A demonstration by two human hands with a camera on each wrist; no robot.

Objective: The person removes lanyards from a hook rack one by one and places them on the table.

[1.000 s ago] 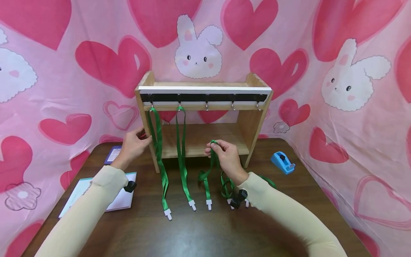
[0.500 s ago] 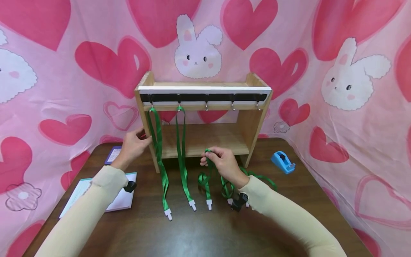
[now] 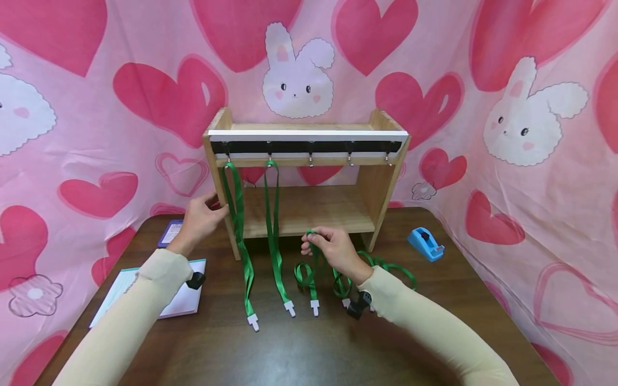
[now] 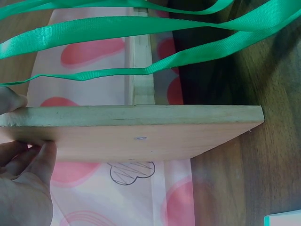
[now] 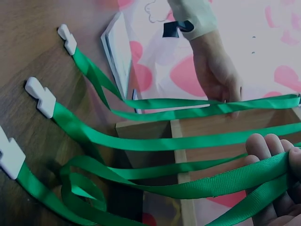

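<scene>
My left hand (image 3: 200, 217) grips the left side panel of a wooden shelf (image 3: 309, 206); in the left wrist view the thumb is over the front edge and the fingers (image 4: 44, 162) lie along the outer face. My right hand (image 3: 336, 249) pinches the top of a green lanyard (image 5: 221, 183) in front of the shelf. That lanyard's lower part loops on the table, its white clip (image 3: 315, 307) lying flat. Two more green lanyards (image 3: 237, 212) hang from the two leftmost hooks, with their clips down at the table. To the right, the other hooks (image 3: 311, 159) hold nothing.
More green lanyards (image 3: 403, 272) lie on the dark wooden table (image 3: 270, 359), partly hidden by the right forearm. A blue tape dispenser (image 3: 426, 244) stands at right. White booklets (image 3: 181, 303) and a blue-framed card (image 3: 171, 232) lie at left.
My right hand has come down and slightly left with the lanyard's top, away from hook height, and its strap has slackened into a loop on the table. My left hand stays still.
</scene>
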